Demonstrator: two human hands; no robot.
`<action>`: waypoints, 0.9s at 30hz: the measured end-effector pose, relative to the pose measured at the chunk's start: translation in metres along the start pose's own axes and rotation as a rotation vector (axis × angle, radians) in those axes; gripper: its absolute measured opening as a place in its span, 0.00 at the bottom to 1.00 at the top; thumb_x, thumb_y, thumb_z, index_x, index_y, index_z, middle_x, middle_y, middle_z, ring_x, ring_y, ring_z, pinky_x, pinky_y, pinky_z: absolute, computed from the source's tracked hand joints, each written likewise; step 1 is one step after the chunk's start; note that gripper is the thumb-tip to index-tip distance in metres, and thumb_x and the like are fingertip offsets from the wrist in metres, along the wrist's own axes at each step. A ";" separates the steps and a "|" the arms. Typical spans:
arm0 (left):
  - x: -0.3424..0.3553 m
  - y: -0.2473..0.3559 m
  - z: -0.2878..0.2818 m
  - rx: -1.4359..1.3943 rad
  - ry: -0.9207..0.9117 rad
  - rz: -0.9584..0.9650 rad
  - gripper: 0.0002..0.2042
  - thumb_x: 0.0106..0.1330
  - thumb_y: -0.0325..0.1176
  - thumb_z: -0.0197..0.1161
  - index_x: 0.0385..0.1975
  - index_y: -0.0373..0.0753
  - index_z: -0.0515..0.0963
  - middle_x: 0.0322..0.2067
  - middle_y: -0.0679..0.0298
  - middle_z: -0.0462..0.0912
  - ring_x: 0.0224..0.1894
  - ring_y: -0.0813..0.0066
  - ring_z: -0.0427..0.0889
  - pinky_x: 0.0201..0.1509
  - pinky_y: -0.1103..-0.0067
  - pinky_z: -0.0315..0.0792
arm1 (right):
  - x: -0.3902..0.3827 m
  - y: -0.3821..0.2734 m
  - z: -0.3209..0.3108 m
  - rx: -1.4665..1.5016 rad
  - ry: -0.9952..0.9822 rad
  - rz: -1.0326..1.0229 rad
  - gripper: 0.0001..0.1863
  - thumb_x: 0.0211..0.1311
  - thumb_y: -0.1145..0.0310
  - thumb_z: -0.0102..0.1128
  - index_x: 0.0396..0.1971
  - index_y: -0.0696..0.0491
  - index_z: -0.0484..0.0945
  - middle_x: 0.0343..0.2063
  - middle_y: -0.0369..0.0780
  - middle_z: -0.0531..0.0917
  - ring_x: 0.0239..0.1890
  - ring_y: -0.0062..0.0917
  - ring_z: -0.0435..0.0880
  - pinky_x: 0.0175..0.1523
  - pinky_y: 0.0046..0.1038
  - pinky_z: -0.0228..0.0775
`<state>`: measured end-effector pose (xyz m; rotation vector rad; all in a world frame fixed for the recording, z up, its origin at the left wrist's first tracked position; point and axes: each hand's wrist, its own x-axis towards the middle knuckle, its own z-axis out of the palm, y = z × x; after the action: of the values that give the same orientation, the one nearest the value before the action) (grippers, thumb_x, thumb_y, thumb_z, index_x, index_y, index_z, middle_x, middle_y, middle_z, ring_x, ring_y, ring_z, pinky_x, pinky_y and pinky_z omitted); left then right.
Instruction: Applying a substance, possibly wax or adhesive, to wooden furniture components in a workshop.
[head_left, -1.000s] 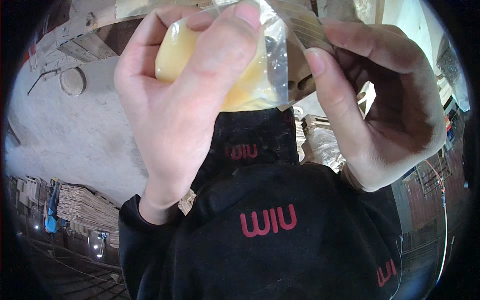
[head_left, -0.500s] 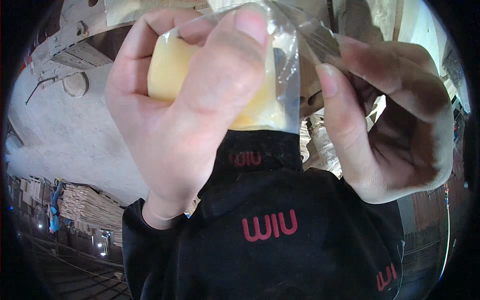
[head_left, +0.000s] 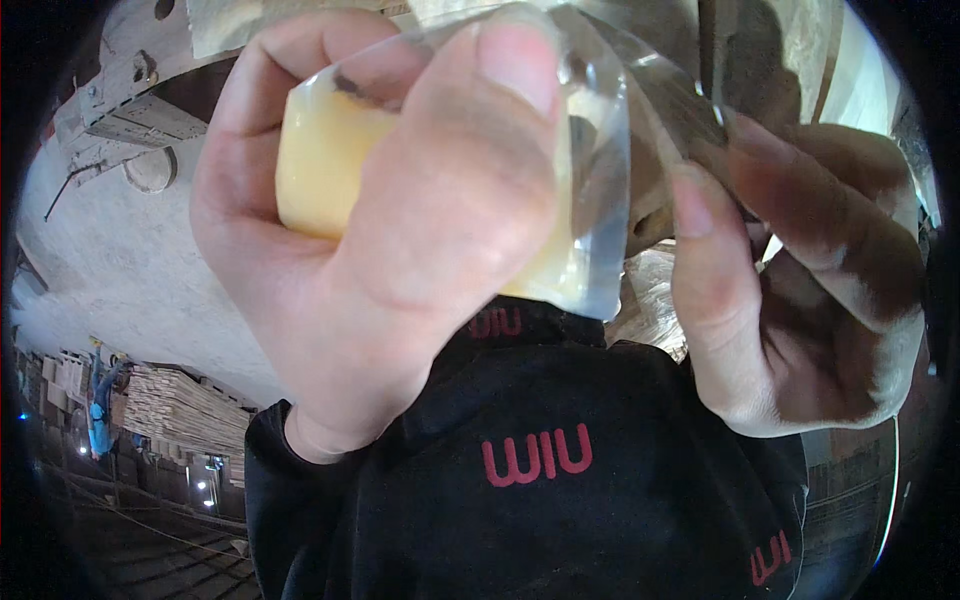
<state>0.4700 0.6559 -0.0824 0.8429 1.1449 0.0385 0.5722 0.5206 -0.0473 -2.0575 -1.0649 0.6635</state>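
A pale yellow block (head_left: 318, 170), soft-looking and with rounded corners, sits inside a clear plastic wrapper (head_left: 600, 205). My left hand (head_left: 370, 270) is closed round it, thumb across the front and fingers behind, so much of the block is hidden. From the wrapper's upper right, a stretched piece of film runs to my right hand (head_left: 815, 260). There the thumb and forefinger are pinched on the film's edge, and the other fingers are curled in. What kind of food or material the block is, I cannot tell.
Below the hands is my black garment (head_left: 540, 540) with red markings. A metal frame (head_left: 140, 115) stands at upper left beside a pale floor (head_left: 120, 265). Farther off are stacked thin wooden sheets (head_left: 180, 408) and a person in blue (head_left: 100, 412).
My right hand has moved right and slightly down, still pinching the film. The block and wrapper have tilted, their right end lower, and the left hand has shifted a little.
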 end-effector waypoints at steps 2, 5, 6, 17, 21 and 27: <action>-0.001 -0.001 0.002 -0.040 0.024 -0.017 0.15 0.56 0.40 0.55 0.32 0.32 0.73 0.33 0.54 0.77 0.36 0.66 0.78 0.43 0.73 0.70 | 0.002 0.002 0.006 0.002 0.008 -0.014 0.15 0.45 0.88 0.58 0.36 0.63 0.73 0.29 0.44 0.78 0.24 0.16 0.76 0.25 0.11 0.63; 0.001 -0.001 0.002 0.019 -0.018 0.016 0.15 0.55 0.39 0.56 0.33 0.32 0.73 0.33 0.55 0.77 0.35 0.67 0.78 0.42 0.75 0.71 | 0.006 0.003 0.016 0.004 0.022 -0.040 0.15 0.45 0.87 0.58 0.36 0.63 0.73 0.29 0.45 0.78 0.23 0.16 0.75 0.23 0.11 0.62; 0.000 0.000 0.003 0.048 -0.039 0.034 0.15 0.55 0.39 0.57 0.34 0.31 0.72 0.32 0.55 0.76 0.35 0.68 0.78 0.41 0.76 0.71 | 0.005 0.002 0.016 0.005 0.027 -0.050 0.15 0.45 0.87 0.58 0.36 0.62 0.73 0.29 0.45 0.78 0.23 0.16 0.75 0.23 0.11 0.62; 0.009 -0.007 0.003 -0.047 -0.121 0.330 0.13 0.51 0.34 0.68 0.24 0.36 0.70 0.22 0.69 0.74 0.24 0.88 0.72 0.28 0.90 0.68 | 0.012 0.003 0.012 0.002 0.259 -0.181 0.11 0.39 0.84 0.64 0.28 0.58 0.80 0.20 0.36 0.75 0.18 0.14 0.70 0.19 0.14 0.55; 0.011 -0.010 0.004 0.038 -0.116 0.373 0.13 0.51 0.35 0.67 0.24 0.35 0.70 0.22 0.70 0.73 0.25 0.89 0.71 0.28 0.90 0.67 | 0.007 0.000 0.010 -0.007 0.281 -0.115 0.11 0.40 0.82 0.65 0.28 0.58 0.80 0.20 0.34 0.75 0.18 0.12 0.69 0.20 0.13 0.56; 0.006 -0.006 0.004 0.023 -0.114 0.363 0.12 0.52 0.35 0.67 0.24 0.35 0.70 0.22 0.69 0.75 0.25 0.88 0.72 0.28 0.90 0.68 | 0.007 0.004 0.015 -0.025 0.334 -0.148 0.11 0.41 0.83 0.64 0.28 0.58 0.80 0.19 0.34 0.76 0.18 0.11 0.69 0.21 0.12 0.56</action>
<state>0.4738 0.6519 -0.0906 1.0515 0.8760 0.2738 0.5672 0.5306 -0.0600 -1.9984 -1.0184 0.2224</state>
